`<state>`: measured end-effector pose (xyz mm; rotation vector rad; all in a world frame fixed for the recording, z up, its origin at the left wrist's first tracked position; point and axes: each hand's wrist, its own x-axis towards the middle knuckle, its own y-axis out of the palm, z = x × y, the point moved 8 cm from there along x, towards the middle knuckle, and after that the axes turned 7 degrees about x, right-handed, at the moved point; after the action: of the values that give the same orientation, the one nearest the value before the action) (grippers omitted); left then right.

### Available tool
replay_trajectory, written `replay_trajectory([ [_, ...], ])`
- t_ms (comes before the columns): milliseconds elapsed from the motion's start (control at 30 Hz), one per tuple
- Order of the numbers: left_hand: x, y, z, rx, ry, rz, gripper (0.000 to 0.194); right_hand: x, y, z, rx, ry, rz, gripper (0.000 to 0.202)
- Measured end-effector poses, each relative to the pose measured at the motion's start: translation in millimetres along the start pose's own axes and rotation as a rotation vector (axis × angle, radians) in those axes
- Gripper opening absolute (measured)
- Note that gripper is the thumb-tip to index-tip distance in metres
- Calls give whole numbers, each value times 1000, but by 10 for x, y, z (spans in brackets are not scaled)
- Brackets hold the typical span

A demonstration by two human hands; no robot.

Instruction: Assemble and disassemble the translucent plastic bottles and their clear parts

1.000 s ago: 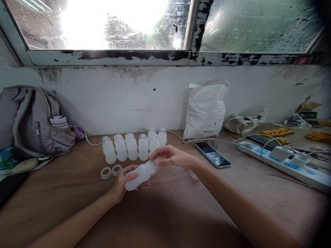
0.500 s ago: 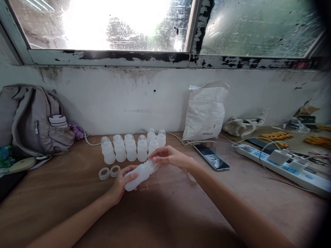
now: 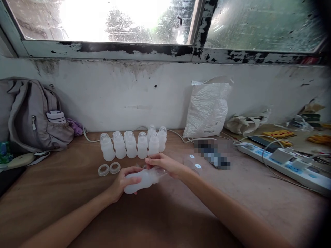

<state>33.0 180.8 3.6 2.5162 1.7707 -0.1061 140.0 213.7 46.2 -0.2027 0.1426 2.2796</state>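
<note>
A frosted white baby bottle (image 3: 141, 182) lies nearly level over the table, with its neck and clear cap (image 3: 160, 172) toward the right. My left hand (image 3: 126, 181) wraps round its body, thumb on the near side. Above the cap end, my right hand (image 3: 165, 164) has its fingers bent and fingertips together over the far side of the neck. Something small and clear shows by those fingertips, too faint to name. Several similar bottles (image 3: 130, 146) with clear caps stand in a group behind. Left of my left hand lie two translucent rings (image 3: 103, 170).
Clear round pieces with white stickers (image 3: 191, 156) lie right of my right hand, near a blurred-out phone (image 3: 213, 156). A white padded bag (image 3: 207, 110) leans on the wall. Farther right is a power strip (image 3: 284, 165) with cables; a grey backpack (image 3: 38, 113) stands left.
The bottle has tilted from slanting up to nearly level. My right fingers have shifted left along its far side. The view has tipped slightly, and clear stickered pieces now show.
</note>
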Motion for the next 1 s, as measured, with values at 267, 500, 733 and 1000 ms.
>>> replay_trajectory([
  [267,-157,-170,20,7,2,-255,35,29,192,-81,181,-108,-25,27],
  [500,-458,-45,-3,227,-15,-352,36,-160,190,-344,244,-206,-110,30],
  [733,-655,91,16,368,-69,-386,38,-524,301,-441,154,-250,-101,31],
  [1000,-789,307,-116,447,184,-263,35,-581,440,-476,310,-143,82,20],
])
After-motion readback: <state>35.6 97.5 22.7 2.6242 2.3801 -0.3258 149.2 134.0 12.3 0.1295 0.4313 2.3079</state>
